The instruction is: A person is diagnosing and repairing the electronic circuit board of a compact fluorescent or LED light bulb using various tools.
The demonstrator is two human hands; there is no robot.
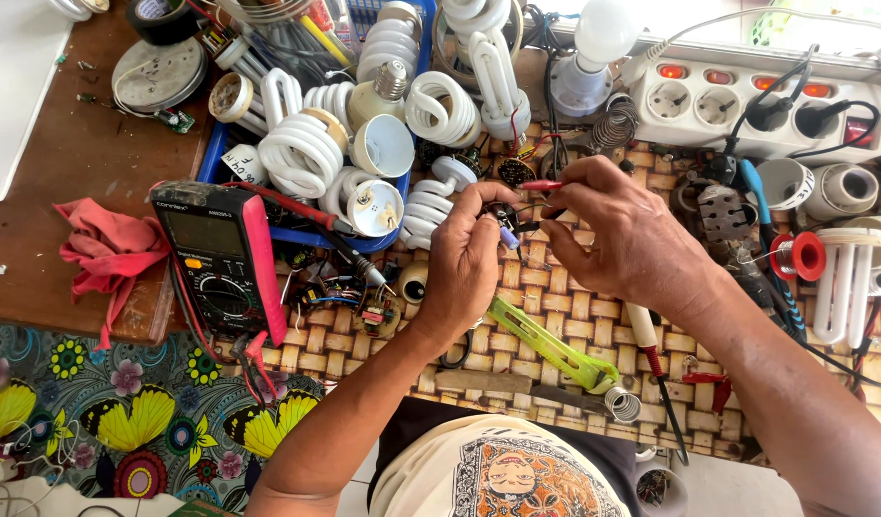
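Note:
My left hand [467, 260] pinches a small electronic part with a bluish body [508, 236] over the woven mat. My right hand [624, 233] holds two meter probes, a red one [539, 185] and a black one [529, 227], with their tips at that part. A black multimeter [222, 260] with a red side lies to the left, its red and black leads running toward the hands.
A blue tray [209, 158] of spiral lamps and bulb bases sits at the back. A white power strip [747, 101] lies back right. A green tool [553, 347], a soldering iron [645, 337], a solder spool [802, 255] and a small circuit board [368, 308] lie about. A red rag [105, 251] lies left.

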